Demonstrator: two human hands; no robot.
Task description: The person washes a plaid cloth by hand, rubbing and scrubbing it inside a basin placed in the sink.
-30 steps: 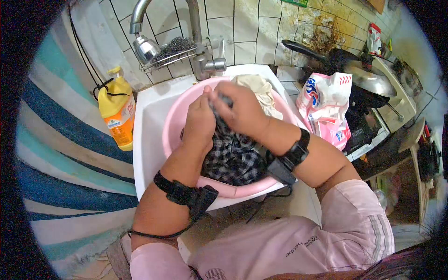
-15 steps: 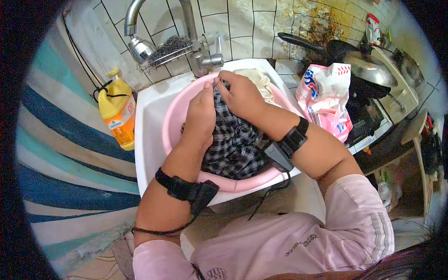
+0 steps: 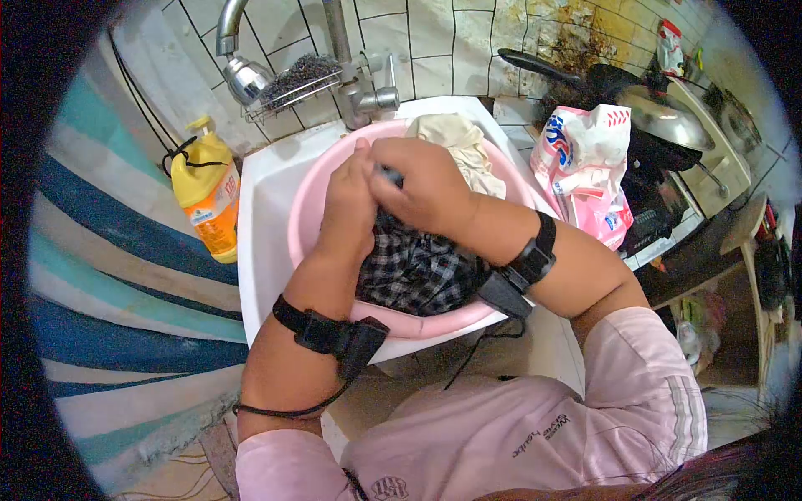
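Note:
A black-and-white checked cloth (image 3: 418,271) lies bunched in a pink basin (image 3: 305,225), which stands in a white sink (image 3: 263,217). Over the basin, my left hand (image 3: 347,200) grips an upper part of this cloth. My right hand (image 3: 422,184) is closed on the same cloth, pressed up against my left hand and slightly blurred; its fingers cover most of the gripped part. Behind my right hand, a cream cloth (image 3: 461,150) rests at the basin's back right side.
A faucet (image 3: 355,92) and a wire rack (image 3: 296,96) with scouring wool are behind the sink. A yellow bottle (image 3: 206,196) hangs at the left. To the right stand a detergent bag (image 3: 582,171) and a pan with a lid (image 3: 668,118).
My right hand has moved down and left across the top of the cloth, against my left hand, after being higher half a second ago. The view has shifted slightly.

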